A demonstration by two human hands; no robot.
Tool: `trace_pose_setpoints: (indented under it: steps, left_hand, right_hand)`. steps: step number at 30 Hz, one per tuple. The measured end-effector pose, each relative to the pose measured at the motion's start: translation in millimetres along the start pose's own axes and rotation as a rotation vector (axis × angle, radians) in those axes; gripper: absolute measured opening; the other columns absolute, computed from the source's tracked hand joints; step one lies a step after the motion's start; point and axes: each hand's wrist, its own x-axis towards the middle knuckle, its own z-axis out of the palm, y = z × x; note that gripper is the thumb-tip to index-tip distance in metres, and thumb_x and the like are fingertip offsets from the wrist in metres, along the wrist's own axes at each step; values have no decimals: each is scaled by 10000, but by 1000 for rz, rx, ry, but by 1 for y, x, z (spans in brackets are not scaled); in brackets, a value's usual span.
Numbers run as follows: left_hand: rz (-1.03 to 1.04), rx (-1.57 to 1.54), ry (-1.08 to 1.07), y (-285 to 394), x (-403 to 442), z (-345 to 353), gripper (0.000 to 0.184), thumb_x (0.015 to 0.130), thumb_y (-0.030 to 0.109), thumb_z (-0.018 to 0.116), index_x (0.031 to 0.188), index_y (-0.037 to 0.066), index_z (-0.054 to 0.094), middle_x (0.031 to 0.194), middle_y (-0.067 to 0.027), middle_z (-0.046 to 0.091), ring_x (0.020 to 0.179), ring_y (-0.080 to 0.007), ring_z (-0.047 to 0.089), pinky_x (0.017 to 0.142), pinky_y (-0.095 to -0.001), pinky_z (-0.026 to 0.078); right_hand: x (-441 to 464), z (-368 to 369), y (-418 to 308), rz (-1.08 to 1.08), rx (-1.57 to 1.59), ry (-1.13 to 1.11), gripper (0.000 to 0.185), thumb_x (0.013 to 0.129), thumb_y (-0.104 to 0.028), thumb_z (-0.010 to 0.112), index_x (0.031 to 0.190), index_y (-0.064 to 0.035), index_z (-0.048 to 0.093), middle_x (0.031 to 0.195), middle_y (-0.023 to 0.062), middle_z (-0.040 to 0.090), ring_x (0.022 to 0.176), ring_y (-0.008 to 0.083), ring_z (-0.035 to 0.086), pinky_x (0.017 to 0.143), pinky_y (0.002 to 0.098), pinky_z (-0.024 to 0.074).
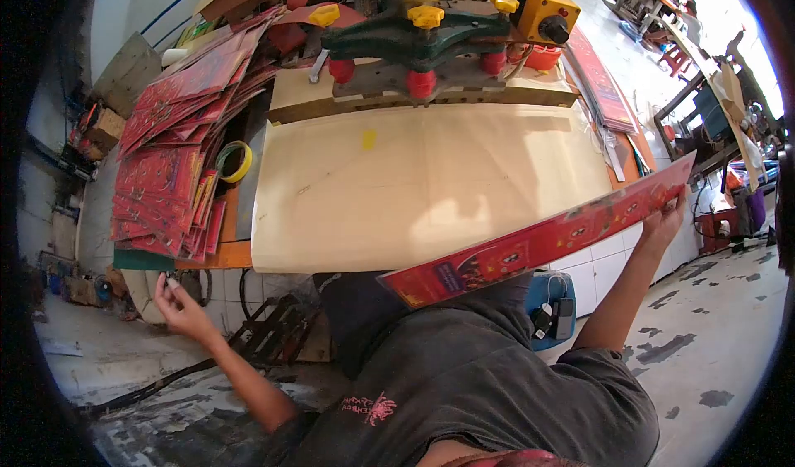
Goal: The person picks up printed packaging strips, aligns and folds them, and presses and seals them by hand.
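My right hand [665, 222] grips the right end of a long red printed sheet [530, 247] that looks stiff and glossy. The sheet slants down to the left, its far end above my lap and the near edge of the pale press board [431, 177]. Below the table's front left corner is my left hand [184, 308], its thumb and fingertips drawn together around a small dark item too tiny to make out. Nearest to that hand, on the table, lies a heaped stack of red printed sheets [157, 181].
A green press head [414, 38] with yellow knobs and red pads stands behind the board. Beside it is a yellow control box [545, 13]. A tape roll [235, 161] sits by the stack. More red sheets [603, 82] lie right. A blue container [548, 305] is beside my lap.
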Motion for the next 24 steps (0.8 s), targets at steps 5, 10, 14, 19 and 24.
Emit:
trace_pose_setpoints:
  steps: [5,10,14,19,24]
  left_hand:
    - [204,-432,-403,119,-50,37,261,1022,204,624,1198,17,669,1039,-46,663,874,-132,602,796,-306,510]
    - [479,-677,-1041,226,-89,62,473,923,246,744,1320,24,617,1139,-159,689,997,-256,677,868,-365,521]
    - [301,-792,-1219,274,-124,86,595,897,266,794,1396,47,556,1201,-183,698,1043,-239,687,864,-369,524]
    - [118,-832,-1423,283,-144,96,427,924,213,776,1263,5,620,849,-93,745,737,-103,656,720,-274,520]
    - [158,-699,-1355,271,-128,81,257,939,179,757,1077,-24,680,826,-82,700,749,-84,599,727,-255,499]
  right_hand:
    - [-29,35,52,63,-18,-209,339,1042,-367,590,1244,-100,642,1187,72,720,1056,254,693,922,456,563]
    - [-91,129,104,32,25,-234,365,1067,-361,543,1279,-72,616,1246,68,697,1134,226,668,983,442,546]
    - [-131,188,111,165,109,-401,320,1072,-302,549,1274,-64,616,1228,65,701,1122,193,672,969,404,554]
    - [-162,209,120,119,-128,-526,282,1047,-230,613,1231,-18,640,1177,81,705,1048,144,665,928,329,526]
    - [-185,189,134,384,-234,-719,275,1015,-213,655,1194,-3,660,1067,75,734,934,131,675,792,287,498]
